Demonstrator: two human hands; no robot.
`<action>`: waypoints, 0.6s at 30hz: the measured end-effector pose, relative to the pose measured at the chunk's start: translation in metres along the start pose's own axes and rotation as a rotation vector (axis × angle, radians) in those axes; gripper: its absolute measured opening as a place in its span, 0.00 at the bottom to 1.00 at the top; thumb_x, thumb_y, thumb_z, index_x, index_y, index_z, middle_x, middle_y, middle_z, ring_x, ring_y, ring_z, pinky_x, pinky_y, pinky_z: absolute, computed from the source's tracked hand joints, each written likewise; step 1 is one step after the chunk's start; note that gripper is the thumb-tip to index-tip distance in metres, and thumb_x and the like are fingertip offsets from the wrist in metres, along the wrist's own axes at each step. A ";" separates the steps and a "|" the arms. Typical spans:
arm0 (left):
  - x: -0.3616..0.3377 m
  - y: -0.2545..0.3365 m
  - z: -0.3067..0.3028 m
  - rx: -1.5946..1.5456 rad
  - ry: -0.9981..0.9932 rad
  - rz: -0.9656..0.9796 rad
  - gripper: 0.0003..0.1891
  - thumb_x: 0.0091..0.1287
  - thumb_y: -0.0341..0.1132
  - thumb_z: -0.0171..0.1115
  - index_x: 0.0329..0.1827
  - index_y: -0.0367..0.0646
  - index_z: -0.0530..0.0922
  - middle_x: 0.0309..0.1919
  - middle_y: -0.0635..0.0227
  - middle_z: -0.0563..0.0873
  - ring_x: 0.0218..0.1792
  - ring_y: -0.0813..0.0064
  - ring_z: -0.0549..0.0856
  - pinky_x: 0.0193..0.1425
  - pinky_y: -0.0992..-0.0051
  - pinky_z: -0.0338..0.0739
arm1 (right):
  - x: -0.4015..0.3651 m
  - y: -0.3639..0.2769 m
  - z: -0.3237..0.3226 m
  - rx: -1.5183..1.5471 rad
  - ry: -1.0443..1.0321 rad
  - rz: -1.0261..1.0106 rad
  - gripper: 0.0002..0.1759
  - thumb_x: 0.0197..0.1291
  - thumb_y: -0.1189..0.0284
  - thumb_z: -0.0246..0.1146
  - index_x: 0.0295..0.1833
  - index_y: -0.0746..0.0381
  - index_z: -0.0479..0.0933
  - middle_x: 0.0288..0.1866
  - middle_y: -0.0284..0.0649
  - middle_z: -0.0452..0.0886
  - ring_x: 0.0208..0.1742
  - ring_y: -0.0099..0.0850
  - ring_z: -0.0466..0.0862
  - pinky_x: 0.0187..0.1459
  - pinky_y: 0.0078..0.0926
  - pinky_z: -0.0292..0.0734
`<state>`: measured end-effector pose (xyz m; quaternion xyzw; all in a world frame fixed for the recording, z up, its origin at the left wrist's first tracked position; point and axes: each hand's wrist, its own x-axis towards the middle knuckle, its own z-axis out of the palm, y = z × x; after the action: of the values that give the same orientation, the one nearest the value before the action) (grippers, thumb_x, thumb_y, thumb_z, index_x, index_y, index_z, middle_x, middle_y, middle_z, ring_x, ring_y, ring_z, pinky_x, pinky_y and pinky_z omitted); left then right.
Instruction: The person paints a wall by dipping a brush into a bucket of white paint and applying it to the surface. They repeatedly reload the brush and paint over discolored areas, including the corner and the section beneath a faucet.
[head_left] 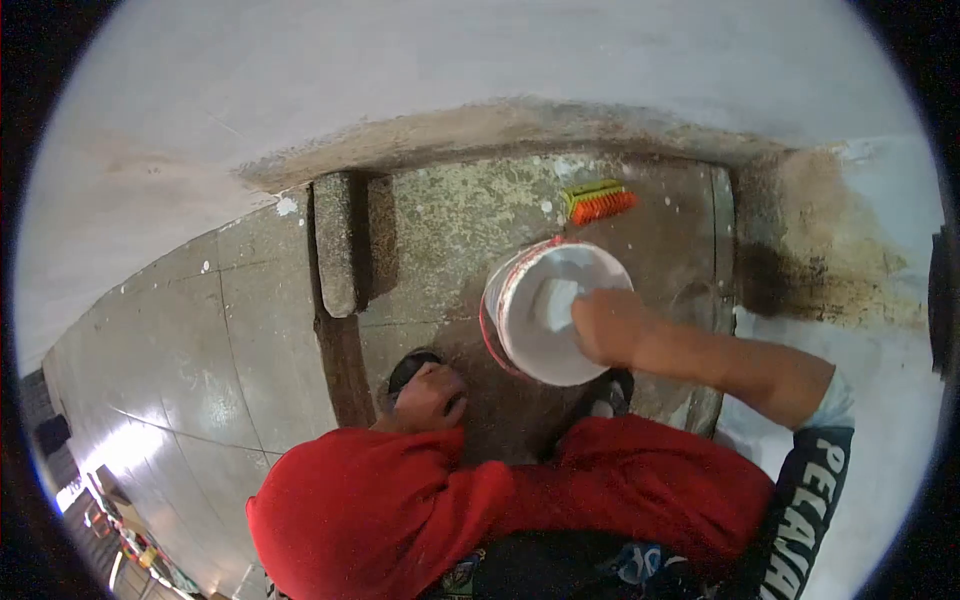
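Note:
A white bucket (510, 340) with a red-stained rim stands on the wet floor between my feet, its mouth facing me. My right hand (607, 325) reaches over the bucket's right side, its fingers closed around a pale, flat-sided piece (557, 303) inside; what kind of thing this is I cannot tell. Low beside my dark left shoe (411, 368), my left hand (432, 393) has its fingers curled in, and their undersides are hidden. Just beyond the bucket lies a brush (602, 203) with orange bristles and a yellow-green back.
A rough stone-like block (340, 245) rises from the floor to the left of the bucket. Stained pale walls (480, 60) curve around the front and right. Grey floor tiles (210, 340) spread out at left, with assorted items (130, 530) far behind.

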<state>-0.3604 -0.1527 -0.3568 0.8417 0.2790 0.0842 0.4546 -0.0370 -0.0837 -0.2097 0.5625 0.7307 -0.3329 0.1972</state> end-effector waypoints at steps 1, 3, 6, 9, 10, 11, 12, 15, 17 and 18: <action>0.001 0.000 0.000 0.008 0.004 -0.007 0.12 0.60 0.36 0.65 0.43 0.40 0.78 0.42 0.53 0.82 0.47 0.48 0.80 0.53 0.52 0.73 | 0.003 0.002 0.005 0.016 0.001 0.005 0.14 0.53 0.67 0.61 0.30 0.69 0.81 0.29 0.58 0.83 0.38 0.53 0.86 0.44 0.48 0.81; 0.001 0.001 -0.002 0.020 0.017 -0.022 0.12 0.59 0.35 0.65 0.42 0.40 0.78 0.42 0.53 0.81 0.47 0.48 0.79 0.52 0.52 0.73 | 0.010 0.007 0.008 -0.044 0.001 -0.080 0.11 0.49 0.73 0.61 0.34 0.68 0.84 0.38 0.57 0.86 0.42 0.49 0.88 0.44 0.47 0.82; 0.001 0.002 -0.003 0.013 0.025 -0.048 0.11 0.58 0.35 0.65 0.41 0.40 0.78 0.41 0.52 0.81 0.46 0.48 0.79 0.51 0.51 0.72 | 0.021 0.008 0.021 -0.059 -0.066 -0.122 0.10 0.50 0.73 0.61 0.33 0.67 0.85 0.37 0.55 0.86 0.42 0.49 0.88 0.44 0.47 0.82; 0.005 0.002 -0.002 0.034 0.029 -0.067 0.11 0.57 0.35 0.66 0.40 0.40 0.78 0.40 0.52 0.81 0.45 0.47 0.79 0.50 0.51 0.72 | 0.022 0.001 0.019 0.053 -0.072 -0.187 0.10 0.50 0.74 0.60 0.32 0.69 0.83 0.37 0.57 0.85 0.41 0.51 0.87 0.46 0.47 0.81; 0.005 0.003 0.000 0.040 0.036 -0.077 0.11 0.57 0.35 0.66 0.40 0.40 0.78 0.39 0.52 0.81 0.45 0.47 0.79 0.50 0.51 0.72 | 0.024 -0.002 0.018 0.069 -0.055 -0.168 0.10 0.50 0.74 0.60 0.32 0.69 0.83 0.37 0.57 0.85 0.41 0.51 0.87 0.46 0.47 0.81; 0.003 0.003 0.003 0.044 0.047 -0.086 0.11 0.57 0.35 0.66 0.39 0.40 0.78 0.39 0.52 0.81 0.44 0.47 0.79 0.49 0.51 0.72 | 0.027 -0.007 0.014 0.061 -0.065 -0.225 0.09 0.49 0.75 0.60 0.33 0.68 0.83 0.37 0.55 0.85 0.41 0.51 0.87 0.46 0.47 0.81; 0.004 0.004 0.006 0.047 0.053 -0.085 0.11 0.57 0.35 0.66 0.39 0.40 0.78 0.39 0.52 0.81 0.44 0.47 0.78 0.49 0.51 0.72 | 0.027 -0.007 0.010 0.046 -0.076 -0.264 0.08 0.49 0.75 0.61 0.33 0.66 0.83 0.37 0.54 0.86 0.41 0.51 0.87 0.46 0.46 0.81; 0.003 -0.013 0.022 0.024 0.127 0.035 0.11 0.54 0.34 0.67 0.37 0.40 0.77 0.35 0.52 0.80 0.40 0.46 0.77 0.46 0.51 0.72 | 0.049 0.025 0.057 -0.007 0.102 -0.348 0.08 0.49 0.74 0.61 0.33 0.64 0.83 0.36 0.53 0.85 0.41 0.51 0.86 0.44 0.47 0.81; 0.008 -0.007 0.020 0.044 0.173 0.048 0.08 0.53 0.31 0.67 0.33 0.39 0.78 0.32 0.54 0.80 0.38 0.48 0.79 0.46 0.53 0.72 | 0.053 0.015 0.049 0.017 0.164 -0.382 0.08 0.49 0.73 0.61 0.33 0.65 0.83 0.36 0.53 0.85 0.41 0.51 0.86 0.43 0.48 0.81; 0.008 -0.002 0.019 0.053 0.228 0.028 0.06 0.51 0.28 0.66 0.30 0.39 0.78 0.30 0.55 0.81 0.36 0.49 0.80 0.46 0.55 0.73 | 0.047 0.012 0.042 0.010 0.177 -0.380 0.08 0.49 0.73 0.61 0.33 0.66 0.83 0.35 0.54 0.85 0.40 0.51 0.86 0.42 0.48 0.81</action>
<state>-0.3469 -0.1612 -0.3703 0.8422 0.3194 0.1781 0.3962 -0.0429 -0.0788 -0.2736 0.4424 0.8367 -0.3168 0.0631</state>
